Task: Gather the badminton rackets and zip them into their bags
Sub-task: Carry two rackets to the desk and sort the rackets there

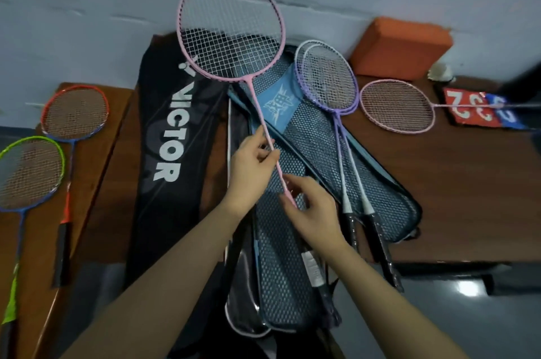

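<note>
A black bag (172, 136) reads "VICTOR" in white. My left hand (251, 165) pinches the thin shaft of a pink racket (231, 27), head raised toward the wall. My right hand (313, 212) curls its fingers round the same shaft lower down. Beneath lies an open blue mesh bag (292, 270) on the surface (456, 183), holding two purple rackets (330, 80).

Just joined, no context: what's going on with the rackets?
A person holds a pink racket by its shaft, left hand pinching higher up, right hand lower, above an open blue mesh bag. Two purple rackets lie on another mesh bag. A second pink racket, a red one and a green one lie loose.
</note>
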A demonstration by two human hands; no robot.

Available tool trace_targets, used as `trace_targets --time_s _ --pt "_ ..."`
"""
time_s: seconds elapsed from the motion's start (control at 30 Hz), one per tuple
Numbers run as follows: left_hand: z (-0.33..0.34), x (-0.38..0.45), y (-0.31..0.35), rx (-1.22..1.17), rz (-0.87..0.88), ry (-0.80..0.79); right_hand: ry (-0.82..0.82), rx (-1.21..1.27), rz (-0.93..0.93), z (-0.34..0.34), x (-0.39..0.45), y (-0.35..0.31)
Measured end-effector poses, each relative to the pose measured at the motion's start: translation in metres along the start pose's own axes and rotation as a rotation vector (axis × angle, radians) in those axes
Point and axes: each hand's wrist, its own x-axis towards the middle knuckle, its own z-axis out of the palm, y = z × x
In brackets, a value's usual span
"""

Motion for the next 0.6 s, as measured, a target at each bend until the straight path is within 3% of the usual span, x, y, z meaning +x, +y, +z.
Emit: trace_targets --time_s 0.27,0.37,0.47,0.6 --pt "0.109 0.010 0.000 0.151 0.000 -0.038 0.172 0.016 0.146 -0.110 0.033 0.115" --pt "0.166 0.012 -0.005 0.225 -0.003 0.084 0.161 -0.023 0.172 -0.149 0.056 0.172" --pt "0.218 0.012 -0.012 0.314 0.112 0.176 0.144 -0.107 0.194 -0.187 0.080 0.228" --pt "0.264 0.013 -0.022 0.483 -0.002 0.277 0.046 -0.329 0.246 -0.224 0.106 0.291"
